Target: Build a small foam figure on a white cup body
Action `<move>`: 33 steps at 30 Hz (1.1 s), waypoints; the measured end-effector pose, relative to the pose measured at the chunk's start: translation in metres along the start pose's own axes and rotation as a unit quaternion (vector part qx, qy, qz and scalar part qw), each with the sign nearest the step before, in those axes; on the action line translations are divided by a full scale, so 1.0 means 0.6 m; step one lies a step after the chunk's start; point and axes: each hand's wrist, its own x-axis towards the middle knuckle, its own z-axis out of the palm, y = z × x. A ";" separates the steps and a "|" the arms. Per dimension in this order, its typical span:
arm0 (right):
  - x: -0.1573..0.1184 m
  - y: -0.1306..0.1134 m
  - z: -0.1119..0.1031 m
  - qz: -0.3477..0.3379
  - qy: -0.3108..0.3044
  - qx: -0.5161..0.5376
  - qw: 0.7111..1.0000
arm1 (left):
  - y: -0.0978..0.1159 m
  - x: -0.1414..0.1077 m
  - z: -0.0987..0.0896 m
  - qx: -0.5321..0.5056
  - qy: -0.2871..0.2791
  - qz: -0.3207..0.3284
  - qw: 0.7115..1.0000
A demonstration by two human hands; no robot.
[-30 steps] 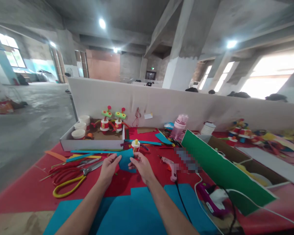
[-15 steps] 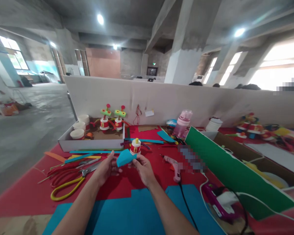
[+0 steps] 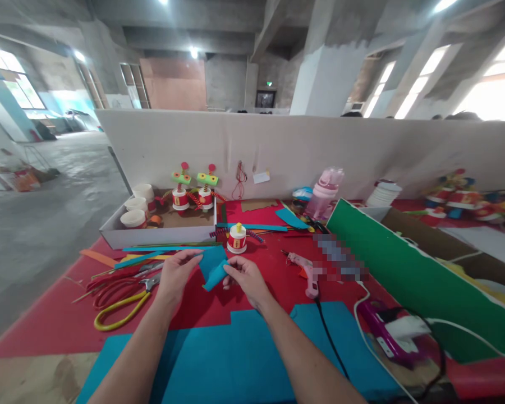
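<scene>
A small blue piece of paper (image 3: 213, 266), bent along its lower part, is held between my two hands above the red tabletop. My left hand (image 3: 177, 275) pinches its upper left corner between thumb and fingers. At its right edge, my right hand (image 3: 246, 279) grips it between thumb and forefinger. Just beyond the paper stands an upright white and red paper cup (image 3: 237, 239) with a yellow piece on top and purple spiral arms at its sides. Large blue sheets (image 3: 231, 359) lie under my forearms.
Yellow-handled scissors (image 3: 124, 314) and paper strips lie at the left. Behind them, a white tray (image 3: 160, 241) holds cups and two decorated figures. At the right are a pink glue gun (image 3: 307, 275), a purple power strip (image 3: 389, 336) and a green-sided box (image 3: 404, 280).
My left hand has closed on the blue paper, which it was beside before with its fingers apart. The paper has turned and shows more of its surface. The camera view has tilted down.
</scene>
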 end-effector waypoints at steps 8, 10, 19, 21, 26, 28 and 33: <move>0.004 0.002 -0.007 0.003 0.102 0.009 0.995 | 0.013 -0.014 0.002 0.223 -0.083 0.278 0.931; 0.003 0.001 -0.008 0.007 0.110 0.007 0.994 | 0.013 -0.018 0.007 0.272 -0.106 0.333 0.897; 0.003 0.000 -0.017 -0.001 0.104 -0.072 0.992 | 0.004 -0.018 0.011 0.345 -0.141 0.376 0.849; 0.003 0.000 -0.017 0.006 0.111 -0.072 0.991 | 0.006 -0.019 0.011 0.350 -0.145 0.375 0.846; 0.004 -0.006 -0.015 0.031 0.119 -0.010 0.992 | 0.005 -0.021 0.014 0.359 -0.163 0.388 0.833; 0.004 -0.011 -0.015 0.041 0.119 0.015 0.992 | 0.004 -0.020 0.015 0.363 -0.167 0.398 0.826; 0.003 -0.020 -0.016 0.075 0.126 0.054 0.988 | 0.002 -0.019 0.014 0.364 -0.184 0.411 0.815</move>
